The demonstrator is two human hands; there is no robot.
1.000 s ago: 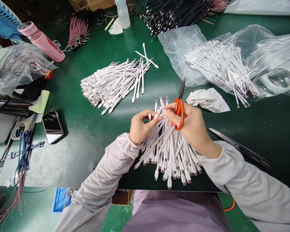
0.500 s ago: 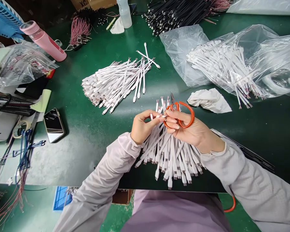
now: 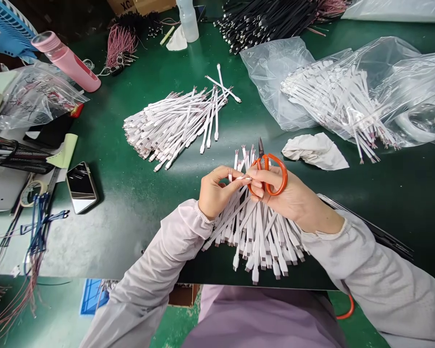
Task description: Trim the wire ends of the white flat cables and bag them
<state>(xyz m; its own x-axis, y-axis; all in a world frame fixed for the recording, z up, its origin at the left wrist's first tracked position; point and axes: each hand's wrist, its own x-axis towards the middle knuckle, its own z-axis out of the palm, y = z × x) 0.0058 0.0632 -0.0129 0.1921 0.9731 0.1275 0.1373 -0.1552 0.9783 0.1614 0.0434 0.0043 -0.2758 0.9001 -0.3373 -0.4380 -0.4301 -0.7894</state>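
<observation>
A fan of white flat cables (image 3: 257, 232) with wired ends and metal-tipped plugs lies at the table's front edge, under my hands. My left hand (image 3: 217, 191) pinches the stripped end of one white flat cable (image 3: 239, 178) between thumb and fingers. My right hand (image 3: 281, 193) holds orange-handled scissors (image 3: 271, 174) against the palm, blades pointing up, and its fingertips meet the same cable end. The upper part of the bundle is partly hidden behind both hands.
A loose pile of white cables (image 3: 174, 123) lies just beyond my hands. Clear plastic bags of cables (image 3: 340, 96) and a crumpled white cloth (image 3: 315, 152) are to the right. A phone (image 3: 81, 187) lies left; black cables (image 3: 264, 24) lie at the back.
The scissors have turned in my right hand, with their blades now pointing up and their orange handles lying to the right. My hands have closed in on the cable end.
</observation>
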